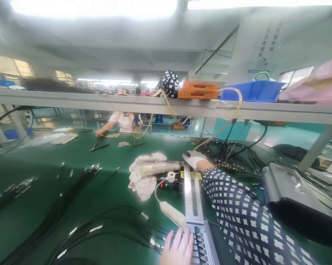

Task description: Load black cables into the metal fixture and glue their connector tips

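Observation:
My left hand (177,246) is bare and lies flat, fingers stretched over a metal fixture (207,239) at the bottom. Small dark connector parts (200,243) sit in a row along that fixture, and thin black cables (155,230) run to it from the left. A slotted metal bar (188,195) extends away from it. At the bar's far end is my right hand (195,160), in a whitish glove with grey fingertips. Its fingers look bent and together; what they hold is hidden. A pale cylinder (160,168) lies just left of it on a white cloth (144,187).
A black box with lit indicators (166,185) and a white corded stick-shaped piece (173,214) lie beside the bar. Black cable bundles (80,184) cover the left; more cables (223,154) and a grey machine (290,187) are right. A co-worker (123,122) sits opposite, beyond pliers (99,147). A shelf (127,103) spans above.

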`<move>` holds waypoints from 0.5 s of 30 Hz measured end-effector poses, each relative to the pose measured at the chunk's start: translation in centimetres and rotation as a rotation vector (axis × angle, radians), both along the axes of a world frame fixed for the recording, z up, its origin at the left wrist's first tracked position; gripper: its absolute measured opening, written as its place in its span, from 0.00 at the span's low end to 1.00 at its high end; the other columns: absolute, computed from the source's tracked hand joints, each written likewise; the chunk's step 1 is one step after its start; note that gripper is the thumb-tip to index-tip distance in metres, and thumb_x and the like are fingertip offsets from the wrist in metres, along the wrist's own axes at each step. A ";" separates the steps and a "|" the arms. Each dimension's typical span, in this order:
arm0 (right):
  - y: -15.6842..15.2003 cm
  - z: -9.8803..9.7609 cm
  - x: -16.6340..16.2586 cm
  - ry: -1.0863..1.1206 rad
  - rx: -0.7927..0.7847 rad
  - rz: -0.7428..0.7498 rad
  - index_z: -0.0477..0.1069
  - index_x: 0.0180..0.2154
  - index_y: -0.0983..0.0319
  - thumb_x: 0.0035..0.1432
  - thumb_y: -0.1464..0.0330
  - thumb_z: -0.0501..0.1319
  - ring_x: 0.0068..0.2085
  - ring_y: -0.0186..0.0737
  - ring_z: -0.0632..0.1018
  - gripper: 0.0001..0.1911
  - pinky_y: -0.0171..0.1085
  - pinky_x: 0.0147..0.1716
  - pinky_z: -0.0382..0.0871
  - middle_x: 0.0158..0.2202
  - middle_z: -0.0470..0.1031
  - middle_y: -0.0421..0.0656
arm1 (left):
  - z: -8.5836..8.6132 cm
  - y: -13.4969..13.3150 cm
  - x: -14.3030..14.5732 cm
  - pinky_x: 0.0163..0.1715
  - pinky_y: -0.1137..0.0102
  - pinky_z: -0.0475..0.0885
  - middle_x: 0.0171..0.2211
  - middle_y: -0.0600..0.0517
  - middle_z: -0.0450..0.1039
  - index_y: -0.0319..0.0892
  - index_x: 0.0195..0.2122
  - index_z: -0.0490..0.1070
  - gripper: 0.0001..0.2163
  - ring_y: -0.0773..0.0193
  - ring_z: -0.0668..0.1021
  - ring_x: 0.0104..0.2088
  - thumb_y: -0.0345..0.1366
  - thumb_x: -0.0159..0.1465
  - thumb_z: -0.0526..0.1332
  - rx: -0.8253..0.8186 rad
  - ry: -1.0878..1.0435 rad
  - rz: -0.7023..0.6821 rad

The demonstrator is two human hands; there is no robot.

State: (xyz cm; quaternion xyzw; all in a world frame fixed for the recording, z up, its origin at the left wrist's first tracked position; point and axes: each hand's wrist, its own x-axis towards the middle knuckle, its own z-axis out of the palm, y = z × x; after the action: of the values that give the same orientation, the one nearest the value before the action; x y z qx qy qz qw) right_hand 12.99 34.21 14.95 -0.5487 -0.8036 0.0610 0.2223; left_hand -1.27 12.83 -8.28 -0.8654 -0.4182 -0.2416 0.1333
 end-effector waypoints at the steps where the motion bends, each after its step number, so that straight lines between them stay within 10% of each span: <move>1: -0.2 0.9 0.2 -0.017 0.005 0.004 0.74 0.50 0.64 0.71 0.60 0.60 0.46 0.42 0.79 0.14 0.46 0.47 0.77 0.49 0.76 0.47 | 0.2 -0.2 0.1 0.47 0.64 0.77 0.59 0.49 0.75 0.50 0.73 0.49 0.36 0.54 0.81 0.53 0.53 0.67 0.60 -0.017 -0.029 -0.006; 6: -4.0 6.9 2.9 -0.090 0.005 -0.013 0.77 0.47 0.64 0.71 0.63 0.60 0.49 0.44 0.80 0.12 0.47 0.53 0.74 0.49 0.80 0.49 | 2.4 -1.8 0.8 0.60 0.50 0.72 0.64 0.41 0.69 0.43 0.66 0.65 0.34 0.43 0.74 0.62 0.57 0.63 0.62 -0.224 -0.289 0.008; 10: -12.7 10.7 6.8 -0.078 -0.013 0.053 0.82 0.44 0.57 0.66 0.64 0.63 0.46 0.42 0.82 0.10 0.37 0.48 0.74 0.44 0.83 0.39 | 4.1 -1.1 0.5 0.60 0.51 0.72 0.59 0.40 0.74 0.40 0.59 0.70 0.24 0.52 0.76 0.59 0.50 0.73 0.49 -0.430 -0.559 0.067; 13: -22.4 9.0 9.0 0.060 -0.186 0.394 0.84 0.38 0.54 0.59 0.69 0.68 0.37 0.36 0.82 0.07 0.32 0.36 0.75 0.37 0.84 0.34 | 5.0 -0.3 0.2 0.59 0.49 0.72 0.55 0.43 0.76 0.40 0.56 0.70 0.21 0.54 0.77 0.57 0.48 0.74 0.50 -0.522 -0.719 0.106; 15: -28.3 4.6 9.4 0.017 -0.132 0.524 0.83 0.34 0.51 0.54 0.71 0.70 0.34 0.33 0.81 0.07 0.31 0.34 0.72 0.32 0.82 0.31 | 5.5 -0.3 0.3 0.59 0.48 0.71 0.53 0.44 0.76 0.40 0.54 0.71 0.20 0.54 0.77 0.56 0.49 0.73 0.53 -0.552 -0.782 0.112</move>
State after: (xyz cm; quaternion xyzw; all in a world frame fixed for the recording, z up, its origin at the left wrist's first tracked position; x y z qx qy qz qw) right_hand 22.36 5.91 19.54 -0.3346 -0.9106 0.1734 0.1696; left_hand -0.98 12.53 -2.76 -0.6888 -0.5314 -0.4215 -0.2560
